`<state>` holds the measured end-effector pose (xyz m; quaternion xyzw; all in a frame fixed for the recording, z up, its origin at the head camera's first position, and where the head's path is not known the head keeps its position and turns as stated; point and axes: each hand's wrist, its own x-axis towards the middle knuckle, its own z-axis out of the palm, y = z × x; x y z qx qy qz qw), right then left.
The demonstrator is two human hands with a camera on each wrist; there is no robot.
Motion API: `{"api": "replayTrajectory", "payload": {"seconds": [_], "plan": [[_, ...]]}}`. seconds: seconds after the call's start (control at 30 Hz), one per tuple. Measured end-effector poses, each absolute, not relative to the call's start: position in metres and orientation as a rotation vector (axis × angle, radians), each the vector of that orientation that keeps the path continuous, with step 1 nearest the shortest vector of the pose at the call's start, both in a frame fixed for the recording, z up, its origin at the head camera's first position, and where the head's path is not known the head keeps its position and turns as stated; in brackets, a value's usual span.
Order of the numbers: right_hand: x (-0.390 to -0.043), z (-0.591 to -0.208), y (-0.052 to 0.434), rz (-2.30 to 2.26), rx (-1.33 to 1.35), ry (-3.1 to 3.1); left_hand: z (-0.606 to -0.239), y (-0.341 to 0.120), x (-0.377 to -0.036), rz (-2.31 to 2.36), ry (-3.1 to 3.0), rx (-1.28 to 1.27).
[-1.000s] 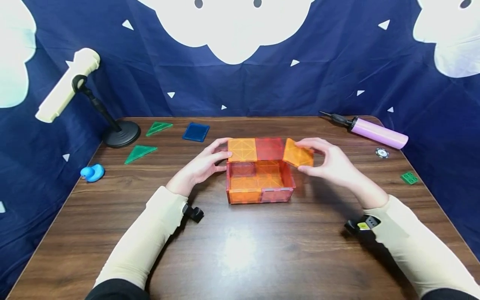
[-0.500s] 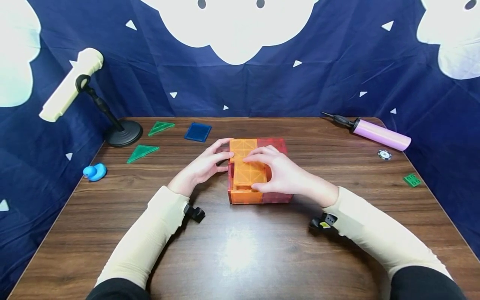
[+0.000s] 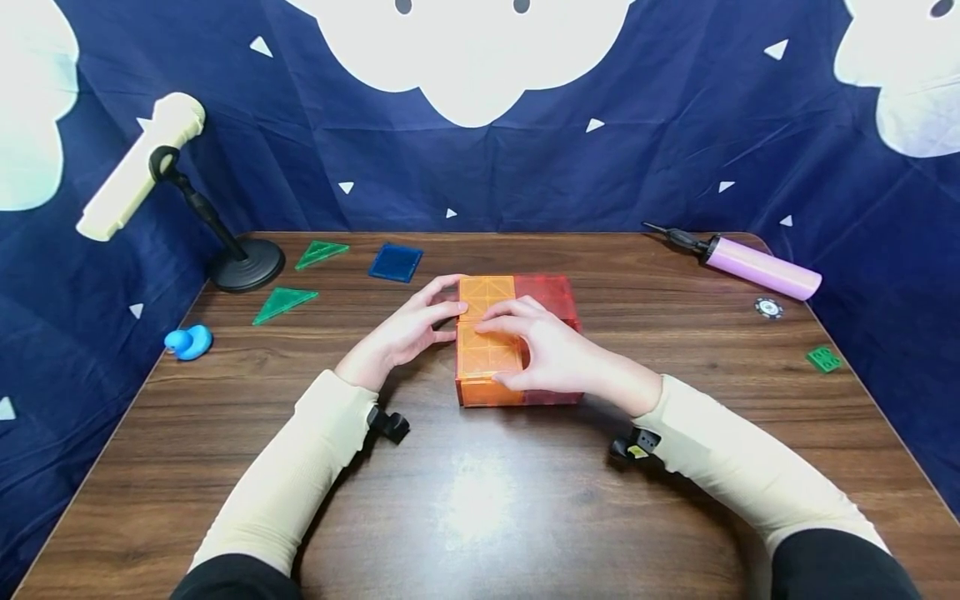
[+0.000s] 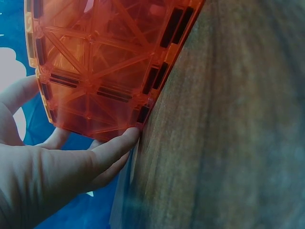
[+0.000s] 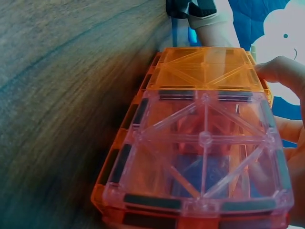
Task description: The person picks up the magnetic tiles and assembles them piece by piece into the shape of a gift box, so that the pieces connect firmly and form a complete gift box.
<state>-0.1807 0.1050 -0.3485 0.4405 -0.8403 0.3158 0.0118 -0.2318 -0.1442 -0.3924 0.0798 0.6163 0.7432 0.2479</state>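
Note:
A low box built of see-through magnetic tiles (image 3: 491, 395), orange and red, stands mid-table. My right hand (image 3: 555, 354) pinches an orange square magnetic tile (image 3: 482, 354) lying over the front-left part of the box top, thumb at its front edge and fingers at its back. The front-right part of the top is mostly hidden by that hand. At the left rear corner, my left hand (image 3: 401, 333) touches the box with spread fingers. In the left wrist view, these fingers (image 4: 116, 148) lie against the reddish-orange wall. The front wall's pink tile (image 5: 205, 138) shows in the right wrist view.
Behind left lie two green triangle tiles (image 3: 285, 303) and a blue square tile (image 3: 396, 262). A cream tube on a black stand (image 3: 247, 265) and a blue duck (image 3: 189, 342) are farther left. At right are a purple pump (image 3: 763, 267), a chip (image 3: 768, 308) and a green block (image 3: 824, 360).
My right hand has carried the orange tile from the box's right side leftward and lowered it onto the front-left of the top. The left hand has stayed at the box's left side.

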Motion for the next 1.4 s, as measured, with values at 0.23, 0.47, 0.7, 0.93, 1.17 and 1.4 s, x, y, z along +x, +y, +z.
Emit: {"api": "replayTrajectory", "payload": {"seconds": [0.23,0.47,0.7,0.93,1.17,1.4], "plan": [[-0.180,-0.351,0.106,0.993,1.378,-2.608,-0.391,-0.144,-0.232,2.023,1.674,0.221],[-0.182,-0.350,0.110,0.995,1.421,-2.594,-0.392,-0.144,-0.231,2.022,1.672,0.213],[-0.194,-0.344,0.133,1.192,1.251,-2.519,-0.392,-0.145,-0.233,2.003,1.696,0.187],[-0.211,-0.356,0.161,1.673,0.726,-2.493,-0.384,-0.155,-0.240,1.977,1.850,0.086],[-0.226,-0.380,0.172,2.167,0.206,-2.516,-0.370,-0.177,-0.275,1.414,2.574,0.130],[-0.227,-0.391,0.173,2.496,0.064,-2.398,-0.368,-0.192,-0.308,0.656,2.967,0.050]]}}
